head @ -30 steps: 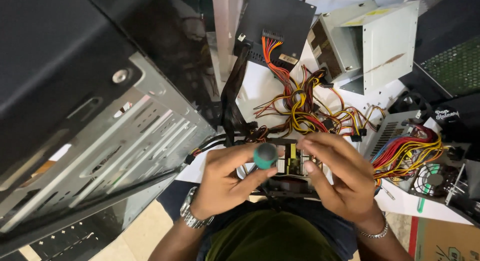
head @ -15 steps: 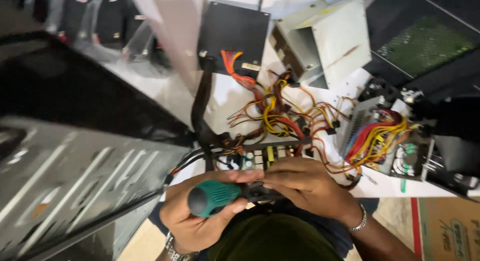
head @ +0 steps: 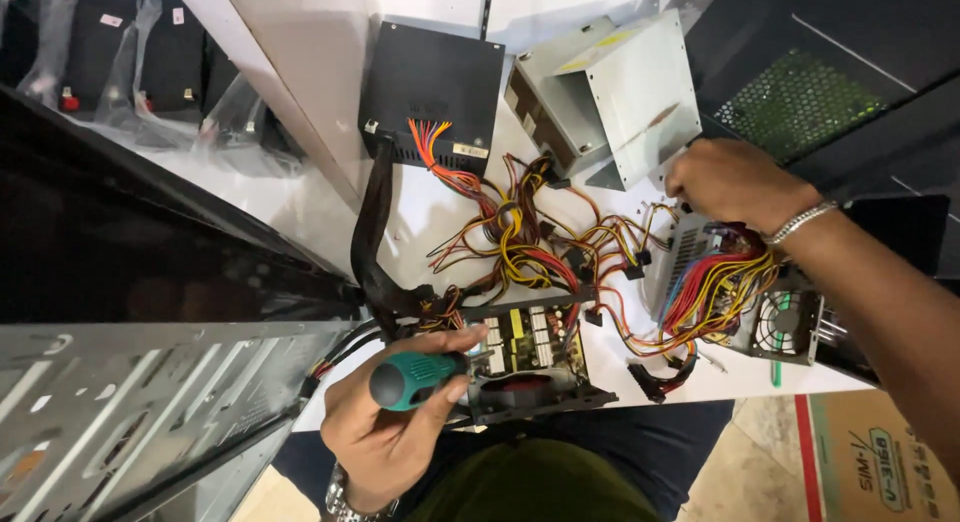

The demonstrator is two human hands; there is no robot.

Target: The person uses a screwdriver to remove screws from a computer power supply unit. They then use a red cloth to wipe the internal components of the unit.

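The right hand (head: 735,182) has left the opened power supply (head: 525,357) it steadied half a second earlier and now reaches up-right, fingers curled at the white table's (head: 440,217) far side beside a grey metal casing (head: 610,97); what they pinch cannot be told. The left hand (head: 385,422) stays low, fingers wrapped tight around a green-handled screwdriver (head: 415,379), its tip hidden against the open unit just beyond the knuckles. Yellow, red and orange wiring (head: 530,232) sprawls between the two hands, running to a black power supply box (head: 430,82) bearing a small pale label strip. Below the right wrist sits a second gutted unit with a fan (head: 785,322), and lower still a brown cardboard carton (head: 880,462) with green print and a red edge stripe.
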